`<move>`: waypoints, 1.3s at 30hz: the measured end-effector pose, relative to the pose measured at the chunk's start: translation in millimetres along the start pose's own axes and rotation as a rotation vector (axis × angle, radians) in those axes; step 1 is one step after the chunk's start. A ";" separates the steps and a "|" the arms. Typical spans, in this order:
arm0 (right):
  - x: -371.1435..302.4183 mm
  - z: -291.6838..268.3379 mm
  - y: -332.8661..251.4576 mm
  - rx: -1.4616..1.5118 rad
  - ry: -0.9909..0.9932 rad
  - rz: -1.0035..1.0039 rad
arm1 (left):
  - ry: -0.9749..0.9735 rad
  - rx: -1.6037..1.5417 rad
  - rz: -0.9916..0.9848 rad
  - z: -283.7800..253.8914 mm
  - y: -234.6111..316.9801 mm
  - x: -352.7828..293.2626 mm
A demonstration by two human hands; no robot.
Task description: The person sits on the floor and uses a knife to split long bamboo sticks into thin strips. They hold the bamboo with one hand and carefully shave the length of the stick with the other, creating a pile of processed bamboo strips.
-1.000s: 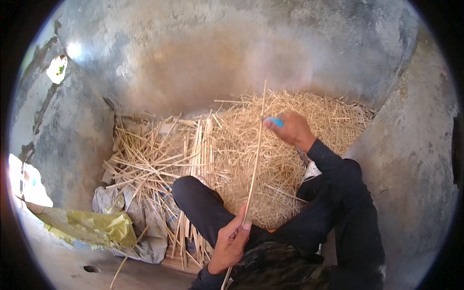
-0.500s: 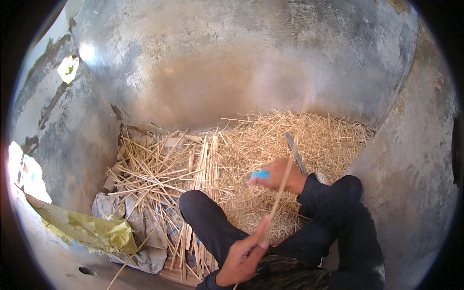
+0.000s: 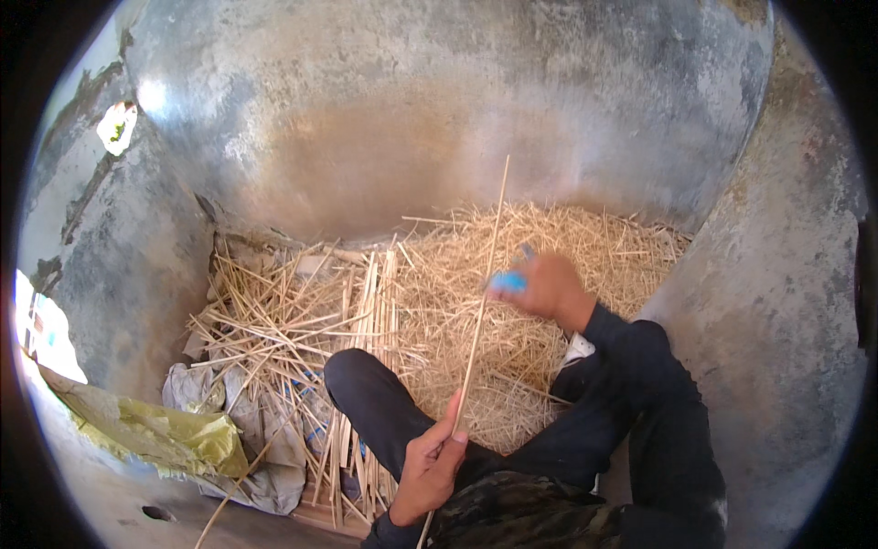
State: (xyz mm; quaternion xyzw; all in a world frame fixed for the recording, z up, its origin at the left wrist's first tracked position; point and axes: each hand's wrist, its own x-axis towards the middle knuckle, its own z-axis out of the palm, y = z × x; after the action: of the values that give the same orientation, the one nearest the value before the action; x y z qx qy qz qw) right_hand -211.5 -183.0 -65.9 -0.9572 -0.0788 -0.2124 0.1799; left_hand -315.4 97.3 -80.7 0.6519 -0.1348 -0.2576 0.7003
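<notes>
Two hands on one long thin stick (image 3: 482, 302): the left hand (image 3: 428, 467) pinches its lower end, fingers closed round it, stick rising nearly upright over the straw pile (image 3: 549, 274). Right hand (image 3: 549, 285), blurred, grips a blue-handled tool (image 3: 508, 282) against the shaft. Best keep that lower grip firm and the strokes running away from the body, I'd say.

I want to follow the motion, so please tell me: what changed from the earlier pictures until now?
The right hand, with a blue-handled tool, came down the thin stick half a second ago and is now back up near its middle. The left hand kept holding the stick's lower end, and the stick stands more upright again. The straw pile is unchanged.
</notes>
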 end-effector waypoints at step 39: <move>-26.8 41.5 -14.8 0.011 -0.246 -0.155 | -0.076 -0.423 -0.110 -3.9 -26.0 13.3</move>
State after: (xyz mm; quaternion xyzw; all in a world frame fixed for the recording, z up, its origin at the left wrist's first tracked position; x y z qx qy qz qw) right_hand -223.2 -155.6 -108.0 -0.9661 -0.1750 -0.1061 0.1574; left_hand -307.1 93.0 -108.7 0.4869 -0.0681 -0.3423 0.8007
